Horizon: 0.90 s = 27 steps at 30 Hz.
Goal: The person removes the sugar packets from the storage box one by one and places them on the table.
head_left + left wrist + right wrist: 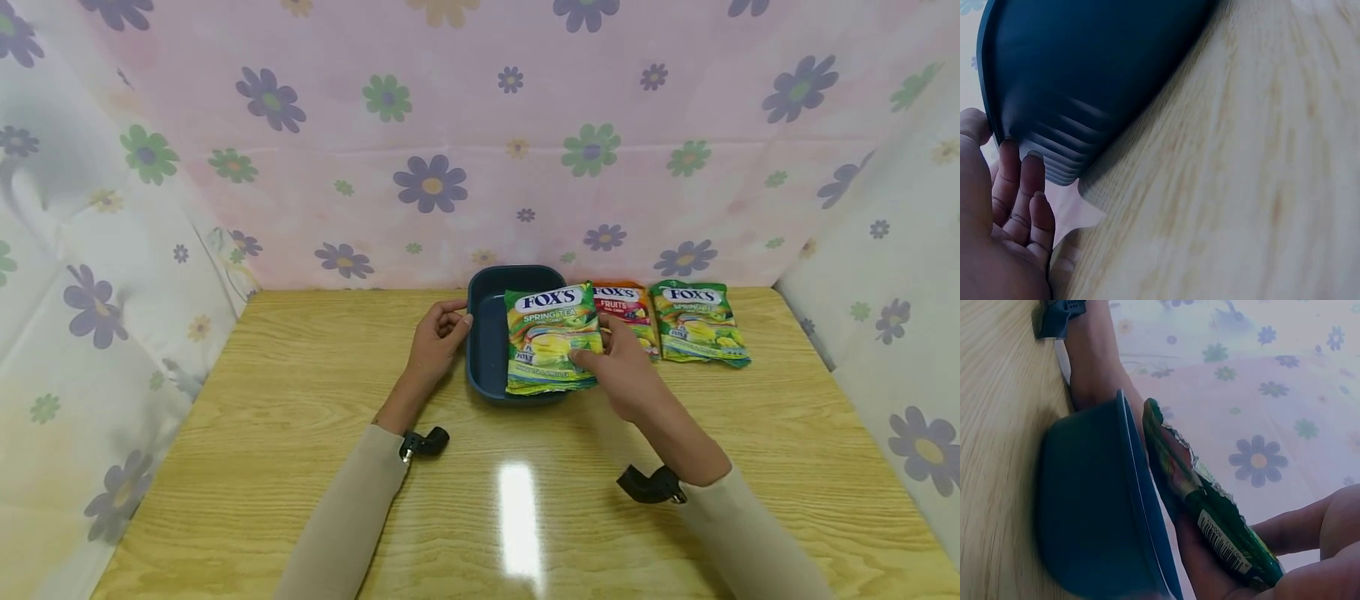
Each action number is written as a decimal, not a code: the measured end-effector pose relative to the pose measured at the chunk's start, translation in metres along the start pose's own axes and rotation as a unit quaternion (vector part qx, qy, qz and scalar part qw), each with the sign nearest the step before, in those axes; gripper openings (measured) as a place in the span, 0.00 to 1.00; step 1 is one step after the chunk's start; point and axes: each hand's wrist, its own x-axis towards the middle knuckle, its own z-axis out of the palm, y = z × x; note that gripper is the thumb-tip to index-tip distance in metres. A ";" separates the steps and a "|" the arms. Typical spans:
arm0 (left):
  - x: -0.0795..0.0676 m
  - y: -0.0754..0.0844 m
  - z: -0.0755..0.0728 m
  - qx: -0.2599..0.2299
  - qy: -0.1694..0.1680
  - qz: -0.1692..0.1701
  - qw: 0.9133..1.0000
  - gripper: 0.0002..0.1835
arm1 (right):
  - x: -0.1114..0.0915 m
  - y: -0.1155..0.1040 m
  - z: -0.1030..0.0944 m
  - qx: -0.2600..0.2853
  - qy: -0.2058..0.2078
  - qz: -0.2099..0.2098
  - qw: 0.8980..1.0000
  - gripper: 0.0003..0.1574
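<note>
A dark blue plastic tub (pixel 487 346) stands on the table near the back wall. At its left side my left hand (pixel 437 343) pinches the rim, thumb on top and fingers against the ribbed outer wall (pixel 1066 131). Over the tub's right half is a green Fox's Spring Tea candy bag (pixel 553 342), gripped by its right edge in my right hand (pixel 624 367). In the right wrist view the bag (pixel 1216 519) is tilted above the rim, fingers on both its faces. Whatever lies beneath it in the tub is hidden.
Right of the tub lies a red-orange Fox's Fruits candy bag (pixel 647 321), partly behind my right hand. Another green Spring Tea bag (pixel 699 323) lies beside it, near the table's back edge. A flowered cloth (pixel 517 150) hangs behind the wooden table (pixel 315 375).
</note>
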 end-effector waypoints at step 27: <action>0.001 0.000 0.000 0.002 -0.002 0.006 1.000 0.20 | -0.023 0.027 -0.067 0.005 -0.090 0.005 0.996 0.66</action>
